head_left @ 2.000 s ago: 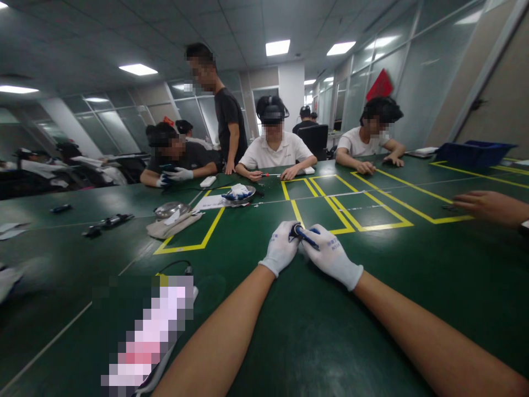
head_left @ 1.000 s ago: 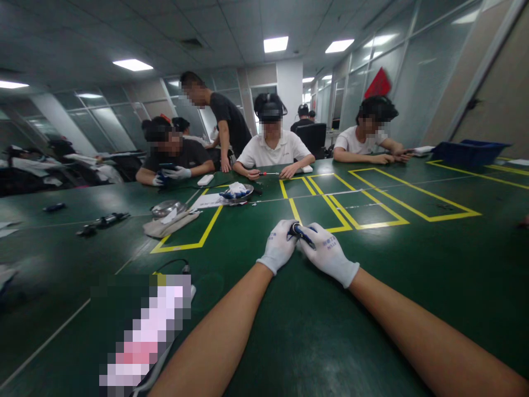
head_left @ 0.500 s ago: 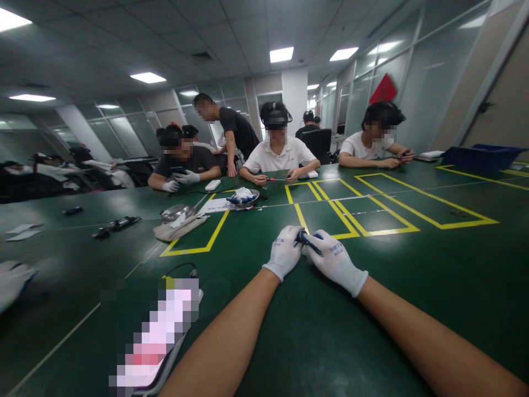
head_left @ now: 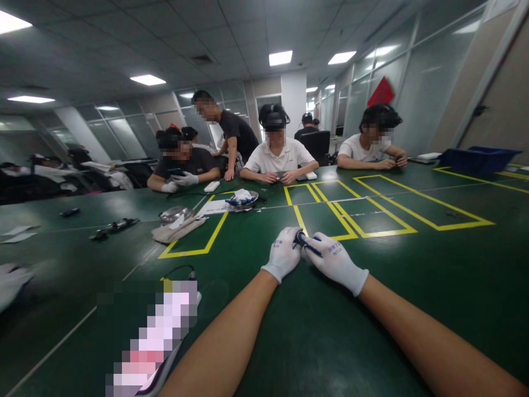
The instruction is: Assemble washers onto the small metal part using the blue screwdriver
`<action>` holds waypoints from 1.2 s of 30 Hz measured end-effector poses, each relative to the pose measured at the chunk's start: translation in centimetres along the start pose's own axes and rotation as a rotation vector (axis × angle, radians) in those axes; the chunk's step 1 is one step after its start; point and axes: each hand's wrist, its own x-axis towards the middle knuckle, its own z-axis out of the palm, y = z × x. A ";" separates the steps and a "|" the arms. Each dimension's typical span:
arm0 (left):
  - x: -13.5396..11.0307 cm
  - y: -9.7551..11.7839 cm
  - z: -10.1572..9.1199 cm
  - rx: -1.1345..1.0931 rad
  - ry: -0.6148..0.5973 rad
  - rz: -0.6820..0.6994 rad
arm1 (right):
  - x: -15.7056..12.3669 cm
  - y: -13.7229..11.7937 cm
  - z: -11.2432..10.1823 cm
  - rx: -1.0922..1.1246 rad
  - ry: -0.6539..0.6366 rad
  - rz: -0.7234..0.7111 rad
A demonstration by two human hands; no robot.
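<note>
Both my hands wear white gloves with blue-coated fingers and blue print on the back. They meet over the green table [head_left: 314, 331], straight ahead of me. My left hand [head_left: 283, 252] is closed around a small dark round part [head_left: 300, 237], of which only one end shows between the fingers. From the other side my right hand [head_left: 334, 259] is closed at the same part, thumb and fingertips pressed together against it. The gloves cover most of the part, so its kind cannot be made out.
Yellow tape outlines [head_left: 384, 231] mark the table beyond my hands. A phone [head_left: 165, 336] with a cable lies left of my forearm. Farther off are a metal bowl [head_left: 176, 214], a dish with gloves [head_left: 243, 198], dark tools [head_left: 113, 229] and a blue bin [head_left: 479, 160]. Several people sit opposite.
My hands stay together on the dark part with hardly any movement. Across the table, the person in the middle has brought both hands closer together. The view has shifted very slightly.
</note>
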 end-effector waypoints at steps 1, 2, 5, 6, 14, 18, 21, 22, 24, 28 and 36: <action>0.0 0.0 0.0 0.000 0.002 -0.003 | 0.0 0.0 0.1 -0.003 0.001 0.004; 0.1 0.0 0.0 0.000 0.002 -0.004 | 0.0 0.0 0.2 -0.002 0.004 0.009; 0.1 0.1 -0.2 0.002 0.006 -0.005 | 0.0 -0.1 0.4 0.035 0.017 0.021; 0.2 0.1 -0.2 0.005 0.011 -0.007 | 0.0 -0.1 0.4 0.055 0.020 0.026; 0.3 0.2 -0.3 0.026 0.017 -0.014 | 0.3 -1.0 0.1 0.111 -0.004 0.056; 0.3 0.1 -0.2 0.023 -0.008 -0.014 | 0.3 -0.8 -0.4 -0.017 -0.067 0.043; 0.2 0.0 -0.1 0.017 -0.022 -0.017 | 0.3 -0.3 -0.7 -0.114 -0.094 0.015; 0.2 0.0 -0.1 0.013 -0.025 -0.015 | 0.3 -0.1 -0.7 -0.135 -0.095 0.000; 0.2 -0.1 -0.1 0.005 -0.030 -0.011 | 0.3 0.0 -0.8 -0.145 -0.089 -0.022; 0.2 -0.3 0.0 0.005 -0.032 -0.021 | 0.3 -0.8 -1.0 0.045 -0.058 0.038; 0.1 -0.3 -0.1 0.036 -0.025 -0.039 | 0.5 -2.5 -1.5 0.226 -0.063 0.111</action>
